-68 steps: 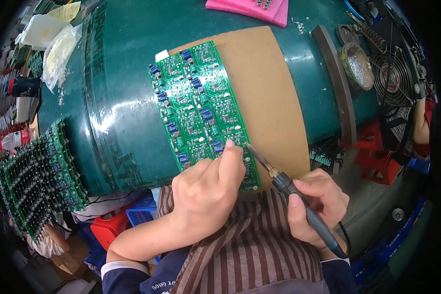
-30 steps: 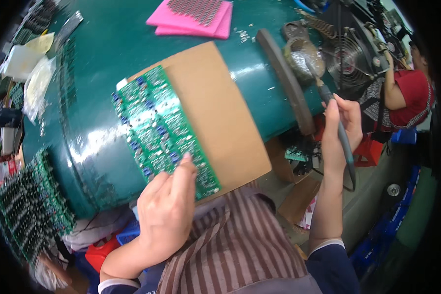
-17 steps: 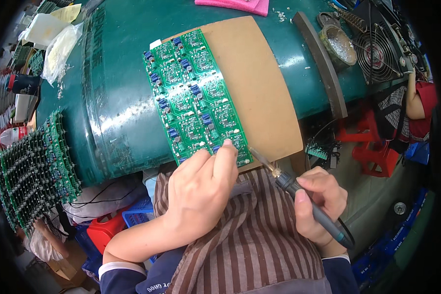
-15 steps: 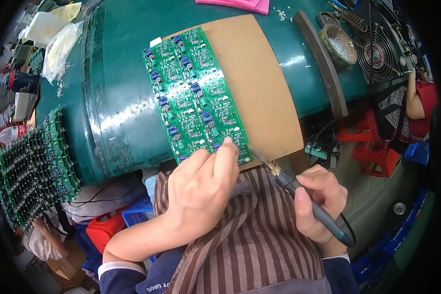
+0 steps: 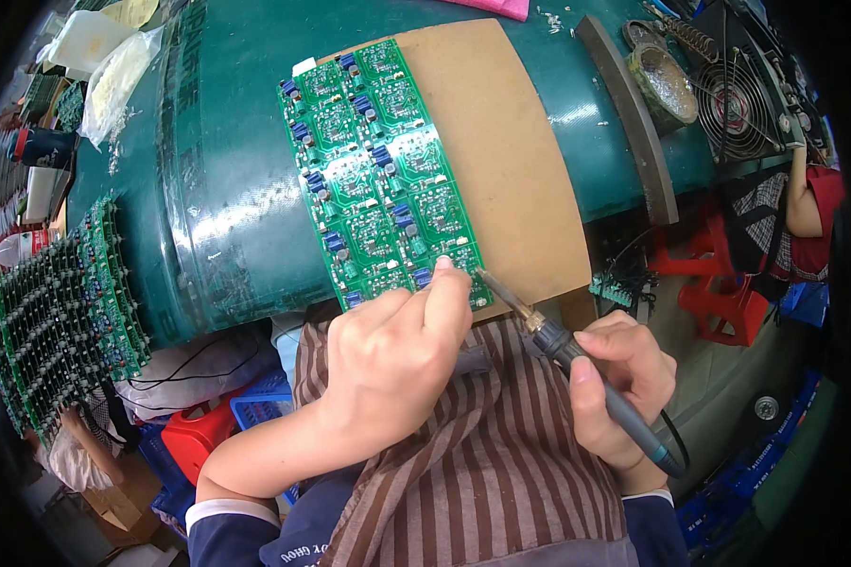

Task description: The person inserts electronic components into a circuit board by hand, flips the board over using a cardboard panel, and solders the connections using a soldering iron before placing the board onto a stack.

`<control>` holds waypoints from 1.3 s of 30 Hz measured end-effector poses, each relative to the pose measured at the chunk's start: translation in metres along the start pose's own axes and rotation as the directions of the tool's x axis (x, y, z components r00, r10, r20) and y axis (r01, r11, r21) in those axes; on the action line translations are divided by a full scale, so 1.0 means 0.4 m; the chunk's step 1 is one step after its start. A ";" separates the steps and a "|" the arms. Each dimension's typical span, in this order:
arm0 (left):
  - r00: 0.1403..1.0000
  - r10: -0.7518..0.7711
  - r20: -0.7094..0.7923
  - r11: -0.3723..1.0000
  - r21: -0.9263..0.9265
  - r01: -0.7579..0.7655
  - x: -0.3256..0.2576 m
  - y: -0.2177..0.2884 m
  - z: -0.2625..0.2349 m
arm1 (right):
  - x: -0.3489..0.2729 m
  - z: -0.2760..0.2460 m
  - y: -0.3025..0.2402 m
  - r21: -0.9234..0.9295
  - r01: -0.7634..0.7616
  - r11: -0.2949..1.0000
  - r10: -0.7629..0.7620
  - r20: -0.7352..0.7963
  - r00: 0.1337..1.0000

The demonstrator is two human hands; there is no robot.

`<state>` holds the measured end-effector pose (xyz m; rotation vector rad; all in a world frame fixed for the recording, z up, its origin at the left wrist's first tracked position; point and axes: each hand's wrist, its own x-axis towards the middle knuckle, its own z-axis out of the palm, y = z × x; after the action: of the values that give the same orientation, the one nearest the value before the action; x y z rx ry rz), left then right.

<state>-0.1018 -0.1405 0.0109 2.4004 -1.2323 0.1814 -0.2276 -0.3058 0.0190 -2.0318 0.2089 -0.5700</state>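
A panel of green circuit boards [image 5: 350, 203], carrying blue and dark green components, lies partly on a tan board [image 5: 506, 170]. My left hand [image 5: 397, 350] covers its near end. The fingers are curled closed, with one fingertip touching the panel near its lower right corner; what they grip, if anything, is hidden. In my right hand [image 5: 624, 383] a soldering iron [image 5: 560, 342] with a dark grey handle is held like a pen. Its thin metal tip points up and left, at the panel's right edge close to my left fingertip. Whether the tip touches cannot be told.
Stacked circuit boards [image 5: 57, 321] stand at the left edge. A bag of small white parts [image 5: 123, 85] lies spilled at the far left. Beyond a dark curved bar [image 5: 627, 118] are a round pot [image 5: 664, 87] and a fan [image 5: 731, 106]. Another person's arm [image 5: 804, 189] shows at right.
The whole view has shifted slightly. Both hands keep nearly the same pose, and the iron's tip remains by the panel's right edge.
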 end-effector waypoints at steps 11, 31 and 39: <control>0.997 0.027 -0.073 0.995 -0.093 -0.034 0.006 -0.003 0.016 | 0.000 0.000 -0.015 -0.013 -0.018 1.000 0.018 0.013 1.000; 0.983 -0.090 0.160 0.969 -0.213 0.123 0.008 0.006 -0.040 | 0.073 -0.111 0.063 -0.149 -0.195 0.969 0.101 -0.480 0.871; 0.992 -0.020 0.126 0.994 -0.103 0.033 0.012 -0.012 -0.031 | 0.192 -0.199 0.237 -0.353 -0.215 0.910 -0.023 -0.564 0.826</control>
<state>-0.0941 -0.1362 0.0220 2.3664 -1.2314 -0.0412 -0.1901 -0.4445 -0.0059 -2.1754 0.8440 -1.1287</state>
